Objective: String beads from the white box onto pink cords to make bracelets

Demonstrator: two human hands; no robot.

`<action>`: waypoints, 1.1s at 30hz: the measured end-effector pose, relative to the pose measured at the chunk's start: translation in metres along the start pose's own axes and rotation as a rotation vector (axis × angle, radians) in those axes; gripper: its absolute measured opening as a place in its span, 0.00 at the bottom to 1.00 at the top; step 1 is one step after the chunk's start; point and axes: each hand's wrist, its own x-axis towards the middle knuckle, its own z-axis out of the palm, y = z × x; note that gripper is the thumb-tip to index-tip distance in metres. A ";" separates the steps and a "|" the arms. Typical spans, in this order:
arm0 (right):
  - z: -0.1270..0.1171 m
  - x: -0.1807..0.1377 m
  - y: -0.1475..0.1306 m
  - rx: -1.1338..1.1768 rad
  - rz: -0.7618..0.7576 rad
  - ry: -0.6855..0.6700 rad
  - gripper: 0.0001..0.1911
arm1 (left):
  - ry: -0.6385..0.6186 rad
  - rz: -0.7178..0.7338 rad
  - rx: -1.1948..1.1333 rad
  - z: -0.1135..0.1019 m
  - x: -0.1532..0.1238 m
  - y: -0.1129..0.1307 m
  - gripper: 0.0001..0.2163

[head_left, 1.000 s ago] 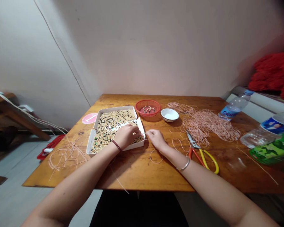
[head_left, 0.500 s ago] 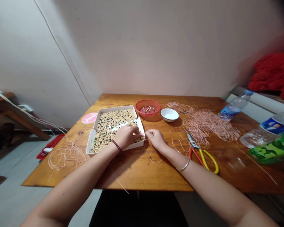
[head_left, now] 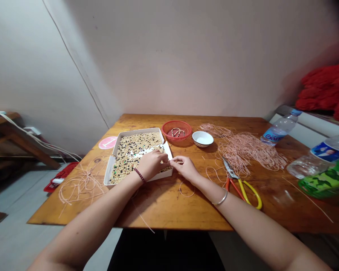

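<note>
Over the near right corner of a white box [head_left: 109, 171] of small tan, black and green beads [head_left: 130, 162], my left hand [head_left: 152, 164] has its fingers pinched together; what lies between them is too small to make out. My right hand [head_left: 185, 168] is just outside that corner, its fingertips meeting those of the left. It pinches a thin pink cord, and a few tan beads show beside its fingers. A loop of the cord [head_left: 187, 196] hangs below onto the table.
Behind the box stand a red basket [head_left: 165, 136] holding a beaded string and a white bowl [head_left: 202, 140]. Pink cord bundles [head_left: 251, 148], scissors [head_left: 237, 180] and plastic bottles [head_left: 279, 128] lie to the right. Loose cord [head_left: 84, 184] is spread left on the wooden table [head_left: 183, 216].
My right hand has moved slightly left and extended its fingers, closing the small gap to my left hand. The left hand stays over the box corner.
</note>
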 end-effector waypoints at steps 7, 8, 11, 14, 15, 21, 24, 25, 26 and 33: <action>0.001 0.000 -0.001 0.034 0.047 -0.029 0.15 | -0.003 0.015 0.029 0.003 -0.002 -0.003 0.11; 0.001 0.000 -0.002 0.041 0.050 -0.037 0.16 | -0.008 0.007 0.037 0.003 -0.002 -0.003 0.11; 0.000 0.000 -0.002 0.038 0.057 -0.041 0.17 | -0.023 -0.003 0.047 0.003 -0.002 -0.003 0.12; 0.000 0.000 -0.001 0.032 0.069 -0.039 0.16 | -0.018 0.024 0.055 0.003 -0.003 -0.003 0.11; 0.001 0.001 -0.001 0.033 0.071 -0.038 0.16 | -0.014 0.034 0.060 0.003 -0.004 -0.003 0.11; 0.002 0.002 -0.001 0.030 0.067 0.025 0.12 | -0.025 0.052 0.072 0.002 -0.004 -0.001 0.10; 0.004 0.003 0.001 0.013 0.058 0.041 0.10 | -0.036 0.044 0.036 0.000 -0.004 -0.001 0.09; 0.005 0.003 0.001 0.009 0.057 0.040 0.10 | -0.037 0.044 0.025 0.000 -0.005 -0.001 0.08; 0.005 0.003 0.002 0.006 0.053 0.040 0.09 | -0.038 0.046 0.016 -0.001 -0.005 -0.001 0.07; 0.006 0.002 0.001 -0.001 0.054 0.057 0.10 | -0.046 -0.017 0.003 -0.004 -0.004 0.003 0.08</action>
